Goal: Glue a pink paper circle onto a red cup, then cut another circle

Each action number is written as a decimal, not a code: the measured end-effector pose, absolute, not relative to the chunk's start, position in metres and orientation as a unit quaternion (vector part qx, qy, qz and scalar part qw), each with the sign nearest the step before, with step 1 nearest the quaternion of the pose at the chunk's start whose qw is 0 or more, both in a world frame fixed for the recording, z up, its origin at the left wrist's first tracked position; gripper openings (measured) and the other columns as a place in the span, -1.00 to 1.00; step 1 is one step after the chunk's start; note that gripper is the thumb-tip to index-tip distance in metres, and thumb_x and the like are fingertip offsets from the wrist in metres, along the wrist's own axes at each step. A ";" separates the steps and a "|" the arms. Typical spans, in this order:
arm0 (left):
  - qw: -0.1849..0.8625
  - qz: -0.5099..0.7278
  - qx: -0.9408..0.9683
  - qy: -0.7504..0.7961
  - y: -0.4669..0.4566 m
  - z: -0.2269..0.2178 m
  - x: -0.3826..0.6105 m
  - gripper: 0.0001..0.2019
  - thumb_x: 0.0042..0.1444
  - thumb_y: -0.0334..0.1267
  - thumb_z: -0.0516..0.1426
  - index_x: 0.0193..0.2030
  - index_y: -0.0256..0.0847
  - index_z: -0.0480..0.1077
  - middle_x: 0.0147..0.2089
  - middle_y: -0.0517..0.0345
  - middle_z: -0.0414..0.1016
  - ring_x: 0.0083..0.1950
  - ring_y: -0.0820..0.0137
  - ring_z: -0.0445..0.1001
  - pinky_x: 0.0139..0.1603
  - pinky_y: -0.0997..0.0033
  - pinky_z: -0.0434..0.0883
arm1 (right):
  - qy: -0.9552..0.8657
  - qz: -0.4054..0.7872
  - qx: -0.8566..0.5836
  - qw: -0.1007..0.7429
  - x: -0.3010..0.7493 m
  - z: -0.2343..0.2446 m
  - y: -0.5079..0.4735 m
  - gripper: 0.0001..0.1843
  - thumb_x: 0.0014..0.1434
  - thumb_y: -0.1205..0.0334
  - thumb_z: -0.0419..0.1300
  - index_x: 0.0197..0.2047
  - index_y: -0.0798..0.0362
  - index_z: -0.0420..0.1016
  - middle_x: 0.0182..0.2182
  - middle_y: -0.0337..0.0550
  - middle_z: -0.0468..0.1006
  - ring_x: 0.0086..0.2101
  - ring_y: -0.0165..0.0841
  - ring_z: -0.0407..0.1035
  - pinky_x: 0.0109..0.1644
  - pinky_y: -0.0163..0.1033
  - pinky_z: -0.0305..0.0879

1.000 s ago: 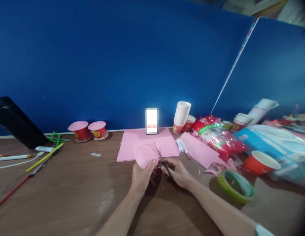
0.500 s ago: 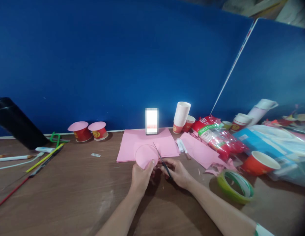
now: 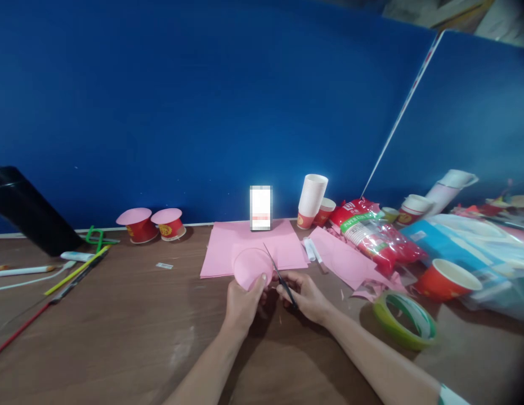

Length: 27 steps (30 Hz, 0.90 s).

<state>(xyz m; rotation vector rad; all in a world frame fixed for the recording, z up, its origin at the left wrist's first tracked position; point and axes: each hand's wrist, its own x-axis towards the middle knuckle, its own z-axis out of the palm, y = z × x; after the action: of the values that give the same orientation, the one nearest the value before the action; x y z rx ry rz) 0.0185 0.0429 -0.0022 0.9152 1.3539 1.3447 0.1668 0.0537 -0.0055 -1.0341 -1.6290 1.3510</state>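
My left hand [image 3: 243, 302] pinches a round pink paper disc [image 3: 250, 266] by its lower edge, thumb on top. My right hand [image 3: 306, 295] is closed around small dark scissors [image 3: 279, 275], whose blades point up and left along the disc's right edge. Both hands hover just above the brown table [image 3: 118, 337], in front of a stack of pink paper sheets [image 3: 253, 243].
Two upturned red cups [image 3: 152, 224] capped with pink discs stand at the back left. Pencils and sticks [image 3: 54, 275] lie left. Right: stacked paper cups [image 3: 311, 198], a red snack bag [image 3: 371, 230], an open red cup [image 3: 445, 278], a green tape roll [image 3: 405, 320], pink offcuts [image 3: 350, 261].
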 end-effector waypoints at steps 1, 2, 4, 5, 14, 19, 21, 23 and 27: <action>0.491 0.553 0.378 0.557 0.043 -0.002 0.018 -0.70 -0.23 -0.12 0.21 -0.58 -0.41 0.41 -0.71 0.12 0.37 -0.69 0.47 0.30 -0.70 0.54 0.26 | -0.637 0.531 -0.405 0.384 0.167 -0.006 0.054 -0.63 0.03 0.11 0.15 -0.12 0.14 0.37 -0.59 -0.28 0.34 -0.59 -0.51 0.19 -0.53 -0.41 0.16; 0.492 0.552 0.380 0.556 0.043 -0.002 0.018 -0.70 -0.22 -0.12 0.20 -0.58 -0.41 0.41 -0.71 0.12 0.36 -0.69 0.48 0.30 -0.70 0.54 0.27 | -0.635 0.533 -0.406 0.386 0.167 -0.006 0.053 -0.63 0.03 0.11 0.15 -0.12 0.14 0.38 -0.59 -0.28 0.34 -0.59 -0.51 0.19 -0.53 -0.41 0.15; 0.492 0.551 0.386 0.552 0.043 -0.003 0.018 -0.69 -0.21 -0.11 0.20 -0.59 -0.41 0.41 -0.71 0.13 0.36 -0.69 0.48 0.30 -0.69 0.54 0.27 | -0.630 0.536 -0.406 0.389 0.166 -0.006 0.053 -0.63 0.01 0.10 0.17 -0.14 0.14 0.38 -0.58 -0.29 0.34 -0.59 -0.52 0.18 -0.53 -0.40 0.15; 0.493 0.551 0.387 0.551 0.043 -0.004 0.018 -0.69 -0.20 -0.10 0.19 -0.58 -0.40 0.41 -0.71 0.14 0.35 -0.69 0.48 0.30 -0.69 0.54 0.27 | -0.628 0.538 -0.405 0.390 0.166 -0.006 0.053 -0.63 0.00 0.10 0.17 -0.14 0.14 0.39 -0.58 -0.29 0.34 -0.59 -0.52 0.18 -0.53 -0.40 0.15; 0.490 0.556 0.386 0.550 0.044 -0.009 0.018 -0.69 -0.21 -0.09 0.19 -0.61 -0.39 0.40 -0.72 0.15 0.35 -0.70 0.48 0.29 -0.72 0.55 0.24 | -0.626 0.539 -0.406 0.391 0.166 -0.005 0.053 -0.62 -0.01 0.11 0.18 -0.15 0.16 0.39 -0.57 -0.27 0.35 -0.58 -0.51 0.18 -0.52 -0.40 0.16; 0.490 0.560 0.386 0.546 0.044 -0.009 0.018 -0.70 -0.21 -0.10 0.19 -0.60 -0.38 0.40 -0.73 0.16 0.34 -0.70 0.49 0.28 -0.72 0.55 0.25 | -0.630 0.536 -0.407 0.388 0.166 -0.005 0.053 -0.61 -0.01 0.09 0.18 -0.14 0.15 0.39 -0.59 -0.28 0.34 -0.59 -0.51 0.18 -0.55 -0.41 0.15; 0.487 0.562 0.387 0.546 0.044 -0.009 0.018 -0.70 -0.21 -0.11 0.20 -0.59 -0.39 0.40 -0.72 0.16 0.34 -0.70 0.50 0.28 -0.71 0.55 0.24 | -0.629 0.537 -0.405 0.390 0.166 -0.005 0.053 -0.62 -0.01 0.10 0.18 -0.15 0.15 0.39 -0.60 -0.29 0.33 -0.60 -0.52 0.17 -0.55 -0.41 0.14; 0.487 0.561 0.386 0.547 0.044 -0.009 0.018 -0.70 -0.21 -0.11 0.20 -0.59 -0.39 0.40 -0.72 0.15 0.34 -0.70 0.49 0.29 -0.72 0.55 0.24 | -0.630 0.537 -0.402 0.391 0.165 -0.005 0.053 -0.63 -0.01 0.11 0.18 -0.15 0.15 0.39 -0.61 -0.30 0.31 -0.61 -0.53 0.16 -0.55 -0.41 0.13; 0.490 0.563 0.384 0.544 0.044 -0.010 0.018 -0.69 -0.20 -0.10 0.19 -0.60 -0.39 0.40 -0.73 0.16 0.33 -0.71 0.50 0.27 -0.73 0.55 0.23 | -0.632 0.534 -0.404 0.389 0.165 -0.005 0.054 -0.64 0.00 0.13 0.18 -0.15 0.15 0.39 -0.59 -0.29 0.33 -0.60 -0.53 0.16 -0.54 -0.41 0.14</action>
<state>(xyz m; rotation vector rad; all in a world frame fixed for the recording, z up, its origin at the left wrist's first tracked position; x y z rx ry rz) 0.0182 0.0445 -0.0096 0.9323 1.3213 1.3670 0.1655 0.0536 -0.0046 -1.0274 -1.6073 1.3578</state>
